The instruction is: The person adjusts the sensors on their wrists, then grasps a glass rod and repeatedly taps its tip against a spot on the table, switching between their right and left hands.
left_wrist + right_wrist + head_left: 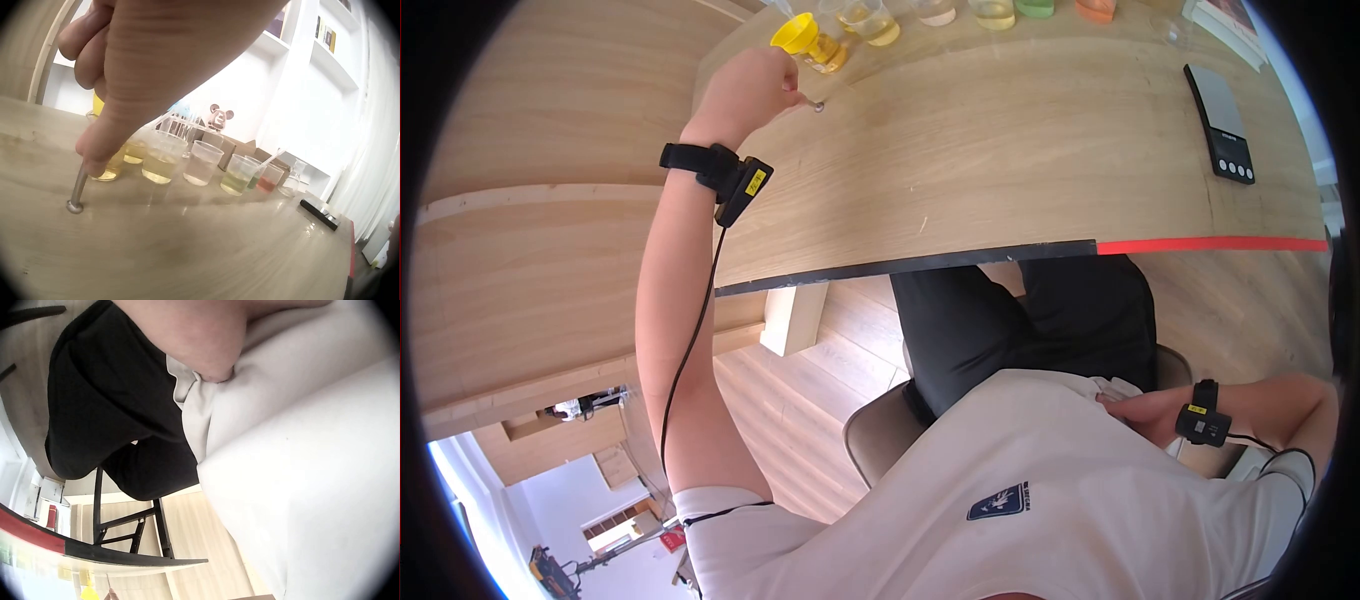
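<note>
My left hand (745, 90) is low over the far left of the table. Its thumb and fingers pinch a thin metal rod (79, 186) that points down, its rounded end close to the tabletop. Just beyond this hand, a yellow funnel (797, 33) sits on a small container of yellow liquid (828, 60). In the left wrist view, the hand partly hides both. My right hand (1145, 412) rests at the hem of the light shirt (194, 403), over my lap. Its fingertips are hidden by the cloth in the right wrist view.
Several clear plastic cups hold pale yellow (159, 167), pinkish (201, 169), green (1034, 7) and orange (1096, 10) liquids along the far edge. A black digital scale (1222, 125) lies at the right. Black and red tape marks the table's near edge (1210, 244).
</note>
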The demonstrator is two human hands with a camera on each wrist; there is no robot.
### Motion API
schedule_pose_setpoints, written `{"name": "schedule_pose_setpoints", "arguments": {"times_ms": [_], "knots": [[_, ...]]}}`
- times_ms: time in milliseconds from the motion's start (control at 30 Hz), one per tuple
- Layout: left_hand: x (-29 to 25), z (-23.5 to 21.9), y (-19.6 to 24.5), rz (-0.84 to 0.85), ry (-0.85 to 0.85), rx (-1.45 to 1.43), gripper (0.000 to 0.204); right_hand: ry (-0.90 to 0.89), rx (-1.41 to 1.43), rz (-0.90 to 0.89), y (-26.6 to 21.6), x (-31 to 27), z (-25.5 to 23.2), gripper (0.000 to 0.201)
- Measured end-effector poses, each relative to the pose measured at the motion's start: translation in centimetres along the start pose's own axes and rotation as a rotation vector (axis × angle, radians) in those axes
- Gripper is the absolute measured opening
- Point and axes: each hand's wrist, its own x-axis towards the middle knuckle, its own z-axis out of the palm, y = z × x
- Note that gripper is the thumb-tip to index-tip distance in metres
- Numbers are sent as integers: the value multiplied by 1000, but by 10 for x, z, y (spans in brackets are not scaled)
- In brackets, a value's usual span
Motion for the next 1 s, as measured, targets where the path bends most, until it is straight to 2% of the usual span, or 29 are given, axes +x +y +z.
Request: {"name": "schedule_pose_setpoints", "arguments": {"times_ms": [67, 200, 267, 300, 400, 467, 600, 667, 700, 800, 867, 1000], "knots": [[1, 2, 2, -64, -36, 24, 28, 39, -1, -12, 0, -5, 7, 65], [-2, -15, 6, -29, -131, -1, 28, 33, 7, -7, 0, -2, 2, 64], [-8, -26, 13, 10, -348, -83, 28, 19, 22, -12, 1, 0, 0, 64], [-8, -25, 14, 10, -349, -84, 28, 19, 23, -10, 1, 2, -1, 64], [-7, -16, 12, -34, -269, -125, 30, 20, 28, 8, 1, 2, -2, 65], [-3, -1, 9, -111, -27, -26, 31, 32, -5, -7, 2, 0, -1, 65], [0, -1, 7, -34, 21, 8, 29, -3, -10, -40, 3, 4, -4, 66], [-4, -15, 6, 7, -232, -119, 33, 16, 5, -15, 0, -2, 1, 66], [-5, -16, 7, 4, -234, -119, 33, 16, 3, -12, 1, -1, 0, 66], [-5, -17, 6, 6, -203, -160, 36, 14, 5, -35, 0, 0, -2, 66], [2, -15, 3, -8, 33, -90, 37, 8, 10, -13, 1, -3, 2, 66], [7, -11, 15, -25, 33, -141, 35, 7, 17, 0, -1, -3, 3, 66]]}}
